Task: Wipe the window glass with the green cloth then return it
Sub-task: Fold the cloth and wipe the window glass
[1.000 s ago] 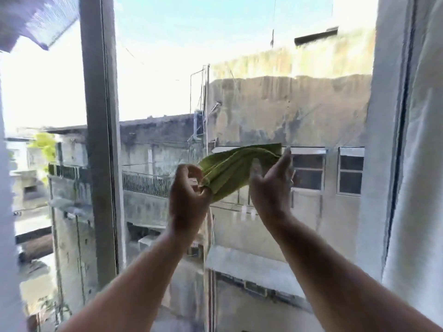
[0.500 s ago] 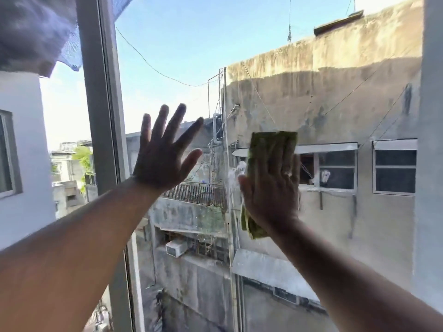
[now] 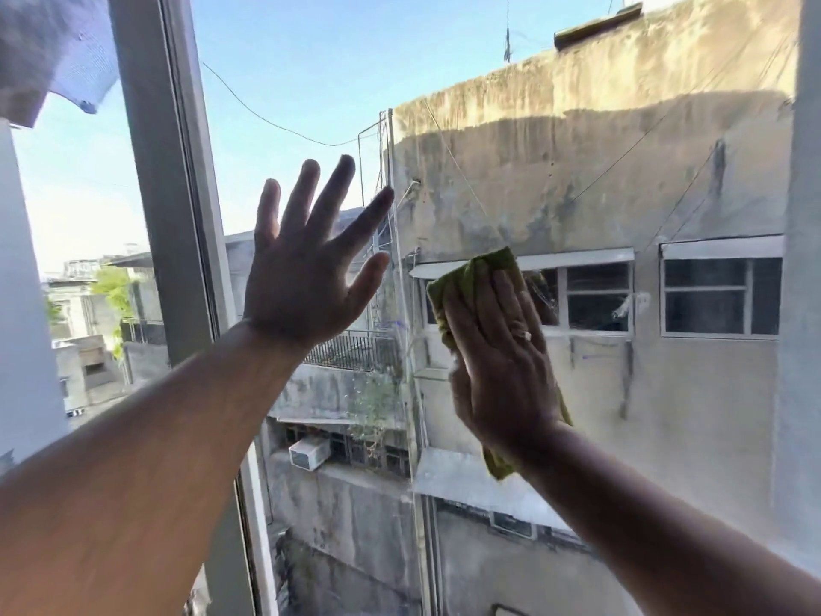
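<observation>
The window glass fills the middle and right of the view, with dusty buildings behind it. My right hand lies flat on the folded green cloth and presses it against the pane; the cloth shows above my fingers and below my wrist. My left hand is raised with fingers spread, palm toward the glass to the left of the cloth, holding nothing. Whether its palm touches the pane I cannot tell.
A grey vertical window frame stands left of my left hand. A pale fabric hangs at the top left corner. A light wall or frame edge borders the glass on the right.
A second ago both hands were folding the cloth in front of the glass. Since then my left hand let go and spread open, and my right hand pressed the cloth onto the pane, shifting slightly rightward.
</observation>
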Action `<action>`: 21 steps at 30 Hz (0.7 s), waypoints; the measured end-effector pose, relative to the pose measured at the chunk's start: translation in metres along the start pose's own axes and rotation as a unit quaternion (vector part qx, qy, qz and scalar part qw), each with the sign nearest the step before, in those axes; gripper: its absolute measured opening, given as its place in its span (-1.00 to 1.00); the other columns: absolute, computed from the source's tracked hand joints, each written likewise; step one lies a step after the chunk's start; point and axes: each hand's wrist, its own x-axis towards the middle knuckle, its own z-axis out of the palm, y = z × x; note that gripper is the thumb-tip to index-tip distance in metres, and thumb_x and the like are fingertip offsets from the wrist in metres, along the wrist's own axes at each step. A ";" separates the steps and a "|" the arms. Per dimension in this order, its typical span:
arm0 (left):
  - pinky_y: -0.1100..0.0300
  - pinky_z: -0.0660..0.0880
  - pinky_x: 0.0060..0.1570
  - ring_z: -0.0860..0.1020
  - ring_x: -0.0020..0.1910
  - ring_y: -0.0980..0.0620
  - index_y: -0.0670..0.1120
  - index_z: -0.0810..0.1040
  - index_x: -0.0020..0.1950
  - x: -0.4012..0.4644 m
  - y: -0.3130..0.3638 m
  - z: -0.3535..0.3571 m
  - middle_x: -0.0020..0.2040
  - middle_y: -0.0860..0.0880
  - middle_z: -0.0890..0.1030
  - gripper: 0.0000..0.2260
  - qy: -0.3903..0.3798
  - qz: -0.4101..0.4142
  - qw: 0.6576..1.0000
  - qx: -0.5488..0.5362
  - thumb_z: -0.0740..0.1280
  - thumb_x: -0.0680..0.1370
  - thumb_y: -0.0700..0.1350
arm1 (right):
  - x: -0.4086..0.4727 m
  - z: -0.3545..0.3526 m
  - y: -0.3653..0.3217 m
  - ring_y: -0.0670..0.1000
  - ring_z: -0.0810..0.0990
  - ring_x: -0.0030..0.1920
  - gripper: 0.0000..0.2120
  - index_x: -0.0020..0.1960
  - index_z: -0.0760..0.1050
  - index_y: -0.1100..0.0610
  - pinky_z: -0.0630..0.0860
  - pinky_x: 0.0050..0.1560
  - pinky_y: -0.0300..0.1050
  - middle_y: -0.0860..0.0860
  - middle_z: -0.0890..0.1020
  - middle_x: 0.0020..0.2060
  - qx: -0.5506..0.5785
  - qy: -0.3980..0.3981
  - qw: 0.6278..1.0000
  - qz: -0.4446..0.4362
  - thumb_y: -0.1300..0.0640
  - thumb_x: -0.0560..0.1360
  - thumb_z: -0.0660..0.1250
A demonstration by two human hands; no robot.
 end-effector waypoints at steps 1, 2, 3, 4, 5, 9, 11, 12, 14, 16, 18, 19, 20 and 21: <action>-0.31 0.04 0.55 0.07 0.63 -0.19 0.12 0.18 0.62 0.000 -0.001 0.000 0.65 -0.14 0.13 -0.48 0.008 0.003 1.000 0.000 0.02 0.69 0.24 | -0.005 0.005 -0.015 0.20 0.15 0.61 -0.32 0.60 0.17 0.12 0.20 0.57 0.24 0.19 0.23 0.59 -0.009 -0.031 0.998 -0.060 0.09 0.51 0.22; -0.32 0.07 0.54 0.09 0.63 -0.20 0.11 0.20 0.62 0.000 -0.002 0.000 0.64 -0.15 0.15 -0.49 0.013 0.007 1.000 -0.002 0.02 0.69 0.24 | -0.014 0.010 -0.024 0.17 0.14 0.62 -0.34 0.62 0.14 0.10 0.18 0.59 0.20 0.16 0.21 0.60 -0.020 -0.065 0.987 -0.147 0.06 0.56 0.21; -0.33 0.08 0.54 0.10 0.62 -0.21 0.11 0.20 0.62 0.000 -0.003 -0.001 0.64 -0.15 0.16 -0.49 0.013 0.007 1.000 -0.005 0.02 0.69 0.24 | -0.023 0.012 -0.026 0.15 0.15 0.62 -0.38 0.62 0.15 0.08 0.19 0.59 0.16 0.13 0.22 0.61 -0.029 -0.097 0.967 -0.234 0.04 0.60 0.19; -0.33 0.07 0.54 0.10 0.62 -0.21 0.12 0.19 0.62 0.001 -0.002 -0.001 0.64 -0.15 0.16 -0.49 0.010 0.006 1.000 -0.007 0.02 0.68 0.25 | -0.029 0.010 -0.020 0.12 0.17 0.62 -0.43 0.62 0.19 0.07 0.21 0.59 0.13 0.10 0.24 0.60 -0.039 -0.120 0.945 -0.302 0.03 0.63 0.19; -0.32 0.07 0.54 0.09 0.62 -0.20 0.12 0.19 0.62 0.001 -0.002 -0.002 0.64 -0.15 0.15 -0.48 0.005 0.002 1.000 -0.006 0.01 0.68 0.25 | -0.029 0.006 -0.010 0.09 0.20 0.61 -0.47 0.60 0.24 0.05 0.24 0.58 0.10 0.07 0.28 0.59 -0.048 -0.123 0.933 -0.334 0.03 0.66 0.20; -0.32 0.08 0.54 0.08 0.63 -0.18 0.13 0.18 0.62 0.001 0.002 -0.001 0.65 -0.14 0.14 -0.47 -0.003 -0.009 1.000 0.008 -0.01 0.68 0.27 | 0.004 -0.013 0.041 0.08 0.39 0.50 -0.55 0.46 0.45 0.11 0.34 0.52 0.07 0.04 0.43 0.46 -0.026 0.005 0.987 -0.158 0.13 0.58 0.39; -0.31 0.08 0.54 0.08 0.63 -0.18 0.12 0.19 0.62 0.002 0.003 0.000 0.65 -0.14 0.14 -0.47 -0.003 -0.006 1.000 0.008 -0.02 0.68 0.27 | 0.024 -0.012 0.039 0.13 0.44 0.47 -0.57 0.38 0.53 0.16 0.35 0.52 0.06 0.07 0.50 0.40 0.007 0.061 0.998 -0.031 0.16 0.53 0.44; -0.31 0.08 0.54 0.08 0.63 -0.17 0.12 0.19 0.62 0.002 0.003 0.000 0.64 -0.14 0.15 -0.48 -0.003 -0.004 1.000 0.006 -0.02 0.68 0.27 | 0.029 -0.007 0.027 0.14 0.44 0.47 -0.59 0.36 0.56 0.16 0.32 0.54 0.04 0.07 0.52 0.38 0.036 0.067 0.997 -0.008 0.18 0.52 0.45; -0.30 0.07 0.55 0.09 0.63 -0.17 0.12 0.22 0.61 0.003 0.001 -0.001 0.64 -0.14 0.16 -0.48 -0.001 -0.001 1.000 0.000 0.00 0.68 0.26 | 0.018 0.004 -0.003 0.09 0.41 0.50 -0.58 0.35 0.57 0.10 0.30 0.55 0.03 0.02 0.54 0.39 0.084 0.007 0.992 -0.094 0.20 0.51 0.47; -0.30 0.06 0.56 0.09 0.63 -0.18 0.12 0.22 0.61 0.004 0.000 -0.002 0.64 -0.14 0.16 -0.48 -0.007 0.003 1.000 -0.008 0.01 0.68 0.27 | -0.014 0.004 -0.018 0.00 0.38 0.52 -0.56 0.41 0.53 0.02 0.29 0.56 0.00 -0.05 0.52 0.43 0.062 -0.104 0.954 -0.273 0.19 0.54 0.45; -0.29 0.05 0.56 0.09 0.63 -0.18 0.13 0.20 0.61 0.003 0.001 -0.002 0.65 -0.13 0.15 -0.48 -0.010 0.001 1.000 -0.010 0.01 0.68 0.27 | -0.035 -0.008 -0.001 -0.04 0.36 0.53 -0.56 0.46 0.48 -0.01 0.26 0.58 -0.05 -0.09 0.50 0.45 0.024 -0.141 0.927 -0.347 0.16 0.60 0.39; -0.29 0.05 0.56 0.09 0.63 -0.18 0.13 0.20 0.61 0.002 0.002 -0.001 0.64 -0.14 0.15 -0.48 -0.008 -0.003 1.000 -0.006 0.02 0.68 0.27 | -0.035 -0.013 0.015 -0.03 0.37 0.53 -0.56 0.46 0.47 0.01 0.29 0.56 -0.04 -0.07 0.50 0.45 0.025 -0.122 0.936 -0.329 0.18 0.60 0.37; -0.29 0.06 0.56 0.10 0.63 -0.18 0.13 0.20 0.61 0.000 0.003 0.000 0.64 -0.14 0.16 -0.48 -0.005 -0.006 1.000 -0.002 0.03 0.68 0.27 | -0.030 -0.019 0.030 -0.01 0.38 0.52 -0.56 0.45 0.47 0.04 0.33 0.54 -0.02 -0.04 0.50 0.44 0.034 -0.095 0.956 -0.277 0.22 0.59 0.37; -0.30 0.06 0.56 0.11 0.62 -0.18 0.13 0.20 0.61 -0.001 0.004 0.001 0.64 -0.15 0.16 -0.48 -0.002 -0.007 1.000 -0.001 0.04 0.68 0.26 | -0.021 -0.025 0.046 0.02 0.41 0.50 -0.54 0.43 0.47 0.07 0.36 0.52 0.00 -0.01 0.51 0.42 0.038 -0.059 0.976 -0.205 0.27 0.56 0.39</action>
